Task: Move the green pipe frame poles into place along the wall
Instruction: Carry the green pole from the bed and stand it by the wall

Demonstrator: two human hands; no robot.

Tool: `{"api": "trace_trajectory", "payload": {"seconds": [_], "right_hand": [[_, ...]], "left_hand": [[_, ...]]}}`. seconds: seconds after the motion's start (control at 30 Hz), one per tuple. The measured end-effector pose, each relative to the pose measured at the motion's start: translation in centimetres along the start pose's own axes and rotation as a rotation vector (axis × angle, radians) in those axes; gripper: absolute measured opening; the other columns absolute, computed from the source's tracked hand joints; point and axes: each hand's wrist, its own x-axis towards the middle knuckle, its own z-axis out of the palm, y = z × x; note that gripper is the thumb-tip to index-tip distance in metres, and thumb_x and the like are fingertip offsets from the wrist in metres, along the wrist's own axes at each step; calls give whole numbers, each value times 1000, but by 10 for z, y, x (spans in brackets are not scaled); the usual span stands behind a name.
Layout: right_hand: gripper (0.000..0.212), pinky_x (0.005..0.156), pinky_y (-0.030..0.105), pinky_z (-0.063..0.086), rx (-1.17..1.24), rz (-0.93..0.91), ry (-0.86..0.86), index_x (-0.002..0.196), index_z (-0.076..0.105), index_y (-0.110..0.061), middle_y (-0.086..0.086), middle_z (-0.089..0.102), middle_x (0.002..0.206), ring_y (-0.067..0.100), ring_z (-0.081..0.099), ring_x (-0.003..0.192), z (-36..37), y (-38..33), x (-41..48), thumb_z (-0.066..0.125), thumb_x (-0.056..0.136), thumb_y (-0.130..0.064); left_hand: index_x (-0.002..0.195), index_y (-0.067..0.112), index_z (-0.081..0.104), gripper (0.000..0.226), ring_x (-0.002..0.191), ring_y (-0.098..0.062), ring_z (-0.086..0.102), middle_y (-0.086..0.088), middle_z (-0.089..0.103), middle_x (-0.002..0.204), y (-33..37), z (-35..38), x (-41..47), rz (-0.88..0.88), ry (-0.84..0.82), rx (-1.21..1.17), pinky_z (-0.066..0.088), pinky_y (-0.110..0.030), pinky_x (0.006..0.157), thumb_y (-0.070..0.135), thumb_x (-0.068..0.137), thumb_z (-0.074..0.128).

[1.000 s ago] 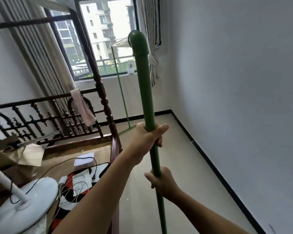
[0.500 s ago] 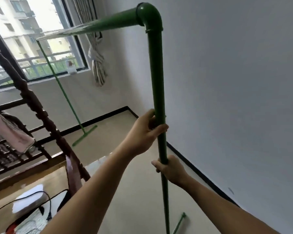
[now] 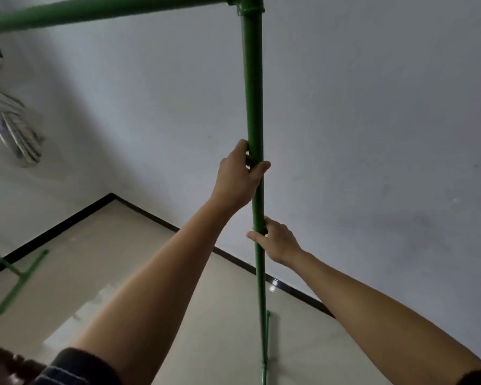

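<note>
A green upright pole (image 3: 253, 93) of the pipe frame stands in front of me, close to the white wall (image 3: 372, 120). An elbow joint (image 3: 246, 5) at its top links it to a horizontal top bar (image 3: 100, 12) running left. My left hand (image 3: 238, 176) is wrapped around the upright at mid height. Just below, my right hand (image 3: 275, 240) grips the same pole. The pole's base foot (image 3: 265, 343) rests on the floor by the skirting. The far foot (image 3: 20, 282) of the frame lies on the floor at the left.
A black skirting board (image 3: 161, 222) runs along the base of both walls and meets in a corner. A tied striped curtain (image 3: 14, 126) hangs at the left. The floor (image 3: 122, 259) is beige tile. A dark wooden bedpost tip (image 3: 9, 362) shows at bottom left.
My view has swung right, away from the window and bed, toward the wall. The frame has moved closer to the wall with both hands still gripping the upright.
</note>
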Motion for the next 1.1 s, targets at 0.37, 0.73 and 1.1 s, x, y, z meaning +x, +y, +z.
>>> {"api": "trace_trajectory", "payload": {"seconds": [0.37,0.73,1.1], "right_hand": [[37,74,31,45,-44,-39,-87,113,55,-12,0,59,93,23,59,83,-38,27,140,55,93,-43],[41,78,39,56,-130,-23,-68,111,52,-15,0,62,88,25,64,82,-51,36,209,50,92,-52],[41,68,34,54,-520,24,-180,101,61,-11,1,68,88,21,65,76,-21,44,162,45,95,-48]], "left_hand": [[110,9,51,33,85,-28,68,-12,66,101,-24,49,127,-82,86,36,59,-44,77,28,86,62],[114,9,49,32,87,-30,67,-10,62,102,-27,71,192,-148,110,23,59,-38,74,25,89,59],[113,17,57,28,83,-21,69,-8,70,96,-70,17,112,-227,-5,45,60,-41,73,30,88,57]]}}
